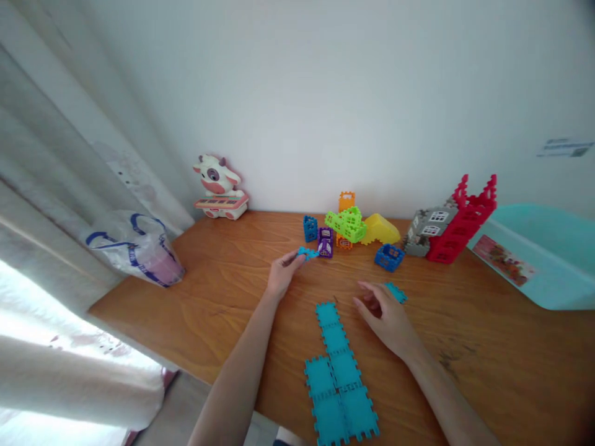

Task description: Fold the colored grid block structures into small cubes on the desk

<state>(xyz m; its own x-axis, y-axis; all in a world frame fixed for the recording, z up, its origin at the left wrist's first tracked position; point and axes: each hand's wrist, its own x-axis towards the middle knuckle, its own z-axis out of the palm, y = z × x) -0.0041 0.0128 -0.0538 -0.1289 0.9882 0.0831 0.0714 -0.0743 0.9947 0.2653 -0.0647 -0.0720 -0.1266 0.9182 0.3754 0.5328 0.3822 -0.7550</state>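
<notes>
On the wooden tabletop (223, 279), the left hand (281, 274) is pinching a small blue tile (307, 253) between thumb and fingers, just beside a purple toy car (325, 242). The right hand (385, 314) is showing loosely curled fingers with the thumb standing apart, seemingly holding nothing; a loose teal tile (396, 292) is lying just beyond it, whether touching one cannot tell. In the foreground, a sheet of interlocked teal tiles (346, 367) is lying flat. The step in hand is apparently readying one piece for joining; the next move is probably calling for aligning its teeth with a free edge.
</notes>
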